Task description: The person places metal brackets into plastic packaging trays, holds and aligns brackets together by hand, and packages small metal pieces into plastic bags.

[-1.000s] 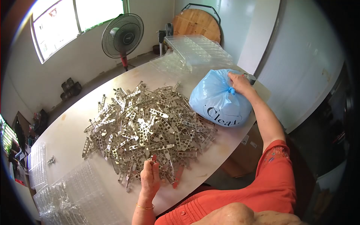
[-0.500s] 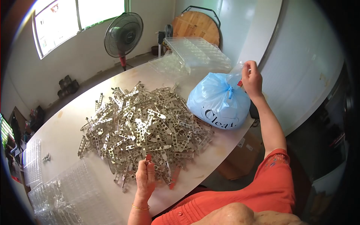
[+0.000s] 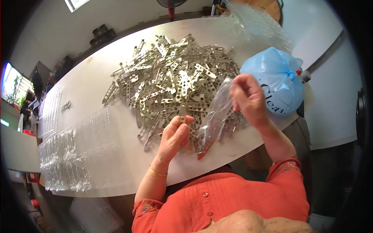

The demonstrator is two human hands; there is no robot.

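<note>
A clear plastic bag (image 3: 215, 112) hangs long and thin from my right hand (image 3: 248, 99), whose fingers are pinched on its upper end. It droops over the near right side of a heap of perforated metal brackets (image 3: 171, 83). My left hand (image 3: 176, 134) is at the near edge of the heap, thumb and fingers closed around what looks like the end of one metal bracket, mostly hidden. Just right of my right hand sits a knotted light-blue plastic bag (image 3: 285, 95) with black lettering, bulging full.
Clear plastic trays (image 3: 89, 143) lie at the left of the white table (image 3: 83, 89), with a small pile of metal bits (image 3: 66, 105) nearby. More clear trays (image 3: 256, 29) are at the back right. A fan (image 3: 171, 4) stands behind the table.
My right hand has come down and left from above the blue bag, and the clear bag now hangs from it over the heap. The head view has tilted down and turned left.
</note>
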